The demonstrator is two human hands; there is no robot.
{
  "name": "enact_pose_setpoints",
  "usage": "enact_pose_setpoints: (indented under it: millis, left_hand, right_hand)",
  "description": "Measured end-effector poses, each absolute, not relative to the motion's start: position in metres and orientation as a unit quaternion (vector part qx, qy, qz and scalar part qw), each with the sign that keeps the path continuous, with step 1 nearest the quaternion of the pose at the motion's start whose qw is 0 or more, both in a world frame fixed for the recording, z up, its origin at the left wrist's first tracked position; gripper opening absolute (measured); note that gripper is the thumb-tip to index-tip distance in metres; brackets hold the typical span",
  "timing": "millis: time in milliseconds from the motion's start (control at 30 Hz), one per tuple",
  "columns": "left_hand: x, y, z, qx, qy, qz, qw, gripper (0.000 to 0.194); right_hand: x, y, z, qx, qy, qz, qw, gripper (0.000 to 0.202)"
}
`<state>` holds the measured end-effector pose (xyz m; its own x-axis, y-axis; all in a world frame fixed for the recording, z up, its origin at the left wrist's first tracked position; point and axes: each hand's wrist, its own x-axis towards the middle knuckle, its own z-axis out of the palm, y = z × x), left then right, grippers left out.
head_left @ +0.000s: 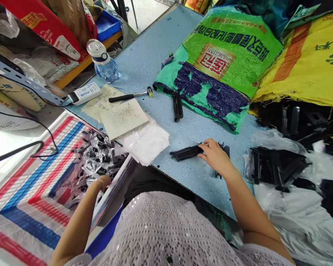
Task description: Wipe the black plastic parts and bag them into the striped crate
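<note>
My right hand (211, 152) pinches the right end of a long black part (187, 152) above the blue speckled table (191, 179). More black parts (224, 149) lie just behind and to the right of that hand. My left hand (104, 181) reaches down at the edge of the striped bin, beside a heap of black pieces in clear plastic (97, 153); its fingers are hidden. Another black part (177, 106) rests on the table by the green bag (211, 62). A stack of thin white bags (147, 142) lies at the table's near left edge.
A small hammer (127, 96) lies across papers and a cardboard pad (122, 116). A bottle (104, 62) and white box (86, 93) stand at the left. Wrapped black parts (277, 162) crowd the right. The striped bin (24, 177) holds a loose cable.
</note>
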<state>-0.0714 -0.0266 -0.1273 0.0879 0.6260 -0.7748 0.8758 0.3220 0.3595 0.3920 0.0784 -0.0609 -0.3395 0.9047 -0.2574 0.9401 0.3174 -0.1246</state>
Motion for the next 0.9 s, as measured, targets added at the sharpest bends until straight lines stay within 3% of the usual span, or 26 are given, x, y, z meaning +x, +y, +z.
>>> enact_pose_setpoints:
  millis: [100, 167, 267, 333, 400, 467, 567, 700, 833, 900]
  left_hand:
    - [-0.056, 0.009, -0.114, 0.575, 0.634, -0.107, 0.507, 0.043]
    - [-0.025, 0.035, -0.101, 0.620, 0.606, 0.029, 0.497, 0.041]
    - [0.038, 0.069, -0.092, 0.698, 0.581, 0.243, 0.340, 0.029]
    - [0.068, 0.084, -0.096, 0.727, 0.596, 0.246, 0.236, 0.017]
    - [0.077, 0.092, -0.104, 0.729, 0.612, 0.222, 0.212, 0.013]
    - [0.066, 0.093, -0.109, 0.704, 0.621, 0.230, 0.257, 0.018]
    - [0.038, 0.091, -0.108, 0.639, 0.623, 0.258, 0.370, 0.023]
    - [0.027, 0.091, -0.104, 0.562, 0.641, 0.281, 0.440, 0.020]
    - [0.030, 0.087, -0.101, 0.602, 0.635, 0.321, 0.363, 0.012]
    - [0.029, 0.083, -0.097, 0.690, 0.606, 0.282, 0.279, 0.025]
  right_hand:
    - [0.372, 0.081, -0.055, 0.528, 0.832, -0.158, 0.064, 0.018]
    - [0.364, 0.081, -0.055, 0.520, 0.824, -0.206, 0.089, 0.022]
    - [0.367, 0.075, -0.060, 0.525, 0.808, -0.243, 0.115, 0.043]
    - [0.378, 0.068, -0.065, 0.524, 0.805, -0.255, 0.112, 0.050]
    - [0.392, 0.061, -0.071, 0.534, 0.788, -0.289, 0.103, 0.044]
    - [0.401, 0.058, -0.076, 0.561, 0.743, -0.358, 0.064, 0.039]
    - [0.393, 0.059, -0.081, 0.574, 0.640, -0.505, -0.071, 0.043]
    - [0.348, 0.064, -0.081, 0.470, 0.564, -0.643, -0.218, 0.046]
    - [0.316, 0.061, -0.076, 0.505, 0.660, -0.540, -0.132, 0.041]
    - [0.314, 0.057, -0.074, 0.548, 0.687, -0.469, -0.085, 0.040]
